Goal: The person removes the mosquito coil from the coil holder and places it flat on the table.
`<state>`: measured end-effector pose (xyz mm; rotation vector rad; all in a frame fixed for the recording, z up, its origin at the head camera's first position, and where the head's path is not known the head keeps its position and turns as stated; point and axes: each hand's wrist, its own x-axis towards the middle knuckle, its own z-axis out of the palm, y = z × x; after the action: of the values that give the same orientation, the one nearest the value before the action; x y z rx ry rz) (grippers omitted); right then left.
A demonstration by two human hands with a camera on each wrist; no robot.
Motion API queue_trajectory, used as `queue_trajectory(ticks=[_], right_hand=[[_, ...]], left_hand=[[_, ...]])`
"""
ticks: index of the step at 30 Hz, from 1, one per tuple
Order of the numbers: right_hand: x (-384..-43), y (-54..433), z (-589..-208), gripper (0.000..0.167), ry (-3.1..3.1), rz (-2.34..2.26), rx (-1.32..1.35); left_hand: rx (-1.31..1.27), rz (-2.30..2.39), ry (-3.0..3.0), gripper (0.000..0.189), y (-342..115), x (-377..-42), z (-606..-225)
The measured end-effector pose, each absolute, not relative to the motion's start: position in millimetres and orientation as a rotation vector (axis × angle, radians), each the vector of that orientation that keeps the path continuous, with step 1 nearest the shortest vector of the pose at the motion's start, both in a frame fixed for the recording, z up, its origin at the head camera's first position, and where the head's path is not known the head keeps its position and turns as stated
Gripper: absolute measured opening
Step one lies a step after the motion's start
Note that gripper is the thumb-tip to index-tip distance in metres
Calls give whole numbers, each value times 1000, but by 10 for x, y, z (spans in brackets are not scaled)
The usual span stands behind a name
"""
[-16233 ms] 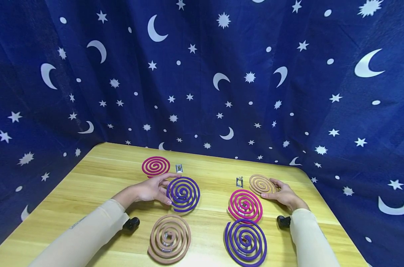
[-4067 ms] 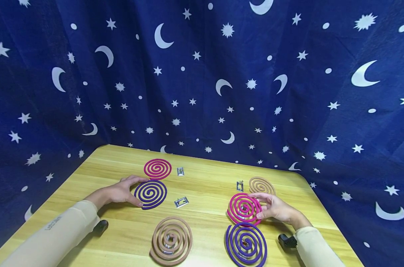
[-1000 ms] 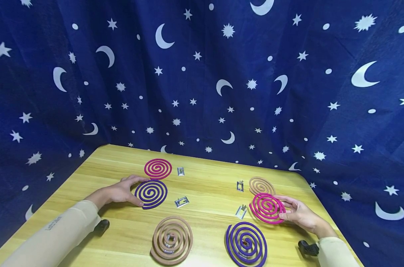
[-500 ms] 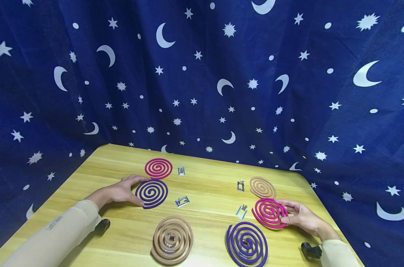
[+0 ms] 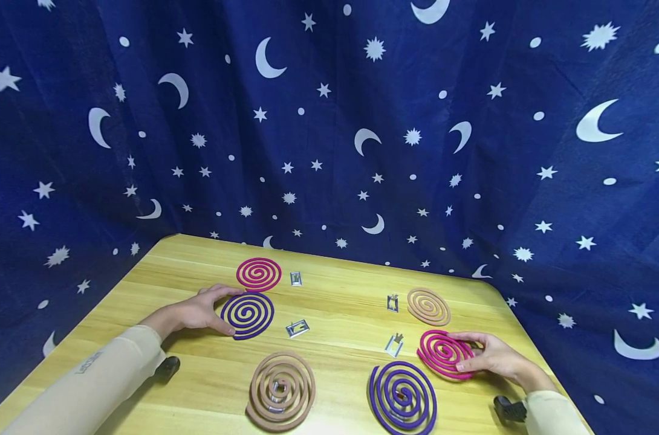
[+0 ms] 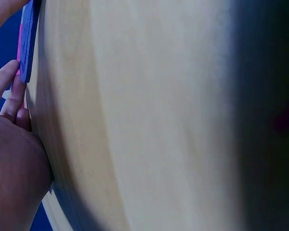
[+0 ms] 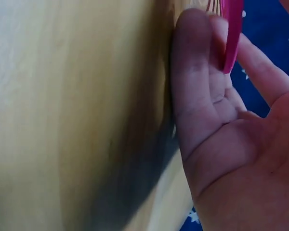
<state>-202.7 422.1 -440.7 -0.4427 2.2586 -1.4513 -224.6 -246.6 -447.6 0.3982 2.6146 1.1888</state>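
My left hand (image 5: 199, 310) spans the left edge of a flat purple mosquito coil (image 5: 246, 315), thumb at its front and index finger at its back. In the left wrist view that purple coil's edge (image 6: 27, 48) shows beside the fingers. My right hand (image 5: 498, 357) grips a bright pink mosquito coil (image 5: 444, 353) by its right side. This coil is tilted low over the table, and the right wrist view shows its rim (image 7: 234, 38) between thumb and fingers. Left of it stands a bare metal coil stand (image 5: 393, 345); another metal stand (image 5: 297, 328) is right of the left-hand coil.
A magenta coil (image 5: 259, 274) and a tan coil (image 5: 428, 306) lie farther back, each near a small metal stand, one left (image 5: 295, 278) and one right (image 5: 392, 302). Nearer, a brown coil (image 5: 282, 417) and a second purple coil (image 5: 402, 423) sit on stands on the wooden table (image 5: 340, 338).
The left hand moved its purple coil off a stand, leftward beside the magenta one. The right hand went from the tan coil to the pink one, lifted it off its stand and carried it right and lower.
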Motion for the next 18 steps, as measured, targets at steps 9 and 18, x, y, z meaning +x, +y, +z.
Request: queue_trajectory(ticks=[9,18], right_hand=[[-2033,4126,-4383,87,2236,-1456,-555],[-2023,4052,-4294,91,2596,-1196,-588]], left_hand=[[393,1184,2625,96,-2471,-2259,-4492],[391,1181,2628,96,-2487,-2272,-4519]])
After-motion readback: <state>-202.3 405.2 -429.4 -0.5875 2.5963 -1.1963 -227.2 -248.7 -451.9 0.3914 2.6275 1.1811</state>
